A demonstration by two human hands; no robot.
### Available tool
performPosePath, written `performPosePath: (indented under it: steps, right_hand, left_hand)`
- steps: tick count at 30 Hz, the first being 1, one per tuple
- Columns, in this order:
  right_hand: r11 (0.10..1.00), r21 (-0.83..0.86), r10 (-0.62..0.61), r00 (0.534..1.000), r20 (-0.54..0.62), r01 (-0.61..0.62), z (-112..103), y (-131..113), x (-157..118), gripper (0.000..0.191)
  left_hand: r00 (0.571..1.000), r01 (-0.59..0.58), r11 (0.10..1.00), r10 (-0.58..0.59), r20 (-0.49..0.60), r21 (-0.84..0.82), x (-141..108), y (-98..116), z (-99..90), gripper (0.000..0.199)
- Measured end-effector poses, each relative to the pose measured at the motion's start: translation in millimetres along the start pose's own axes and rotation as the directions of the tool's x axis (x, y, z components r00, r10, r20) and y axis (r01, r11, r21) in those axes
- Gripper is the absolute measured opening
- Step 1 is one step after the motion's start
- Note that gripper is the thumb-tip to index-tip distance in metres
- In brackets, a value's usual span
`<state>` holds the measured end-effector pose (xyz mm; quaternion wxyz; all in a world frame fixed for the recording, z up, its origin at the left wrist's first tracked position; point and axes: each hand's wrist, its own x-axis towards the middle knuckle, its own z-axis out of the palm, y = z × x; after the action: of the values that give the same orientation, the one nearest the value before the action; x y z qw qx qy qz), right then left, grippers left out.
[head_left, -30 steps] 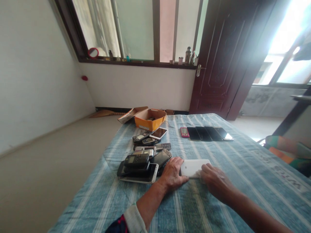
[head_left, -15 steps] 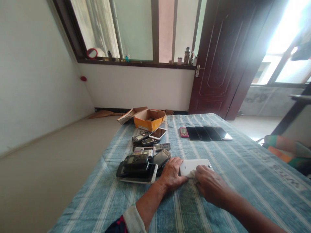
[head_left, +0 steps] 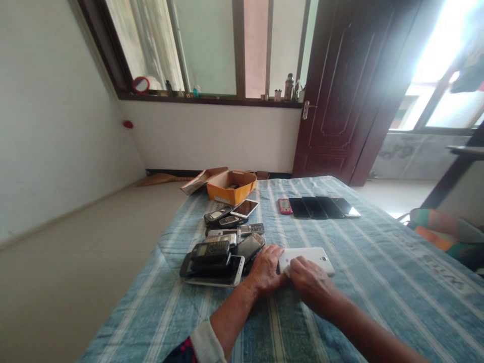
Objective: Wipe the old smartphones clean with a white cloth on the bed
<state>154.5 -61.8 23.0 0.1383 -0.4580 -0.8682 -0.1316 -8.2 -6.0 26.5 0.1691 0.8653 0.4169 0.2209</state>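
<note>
A white smartphone (head_left: 315,256) lies back side up on the striped cloth in front of me. My left hand (head_left: 264,268) grips its left end, with the thumb along the near edge. Fingers bunched together, my right hand (head_left: 310,283) presses a small white tissue (head_left: 287,271) on the phone's near left part; most of the tissue is hidden under the fingers. Just left of my left hand is a pile of old phones, among them a black keypad phone (head_left: 210,251) on top and a white-edged smartphone (head_left: 237,272) below.
A blue striped cloth (head_left: 151,312) covers the table. Toward the back stands an open orange cardboard box (head_left: 227,193). To the right, a pink phone (head_left: 285,206) lies beside a row of dark-screened smartphones (head_left: 319,207). A dark red door (head_left: 340,91) stands behind.
My right hand has slid left along the phone with the tissue, uncovering more of its right end. My left hand stays on the phone's left end. The view has shifted slightly.
</note>
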Motion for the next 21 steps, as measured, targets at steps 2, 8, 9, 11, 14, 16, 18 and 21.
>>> performPosePath:
  steps: [2, 8, 9, 11, 14, 16, 18, 21]
  right_hand:
    - [1.0, 0.009, -0.029, 1.0, 0.004, 0.029, 0, 1, 0, 0.017]
    - [0.996, 0.017, -0.085, 0.995, 0.048, 0.084, -4, 3, 6, 0.014]
    - [0.996, 0.02, -0.088, 0.995, 0.055, 0.087, -5, 3, 6, 0.014]
    - [0.996, 0.023, -0.09, 0.994, 0.063, 0.089, -6, 4, 7, 0.014]
    - [0.996, 0.012, -0.085, 0.994, 0.07, 0.084, -10, 7, 4, 0.015]
    - [0.997, 0.003, -0.081, 0.993, 0.081, 0.081, -13, 12, 1, 0.017]
    - [0.998, -0.001, -0.069, 0.993, 0.091, 0.069, -16, 19, -3, 0.018]
    - [0.998, 0.015, -0.063, 0.993, 0.104, 0.062, -19, 31, -11, 0.019]
  left_hand:
    - [1.0, -0.011, 1.0, 0.011, -0.003, 0.008, 0, -1, 0.2, 0.044]
    - [0.998, -0.057, 0.998, 0.057, -0.008, 0.013, -1, -3, 0.8, 0.048]
    - [0.998, -0.057, 0.998, 0.057, -0.007, 0.014, -1, -4, 0.6, 0.049]
    - [0.999, -0.051, 0.999, 0.051, -0.003, 0.016, -1, -4, 0.2, 0.05]
    - [1.0, -0.031, 1.0, 0.031, 0.005, 0.005, 0, -2, -1.2, 0.05]
    - [1.0, -0.025, 1.0, 0.025, 0.013, -0.009, 0, -1, -2.3, 0.047]
    - [1.0, -0.024, 0.999, 0.025, 0.018, -0.02, 1, 0, -3.2, 0.045]
    - [1.0, -0.018, 0.999, 0.019, 0.014, -0.033, 1, 1, -3.4, 0.044]
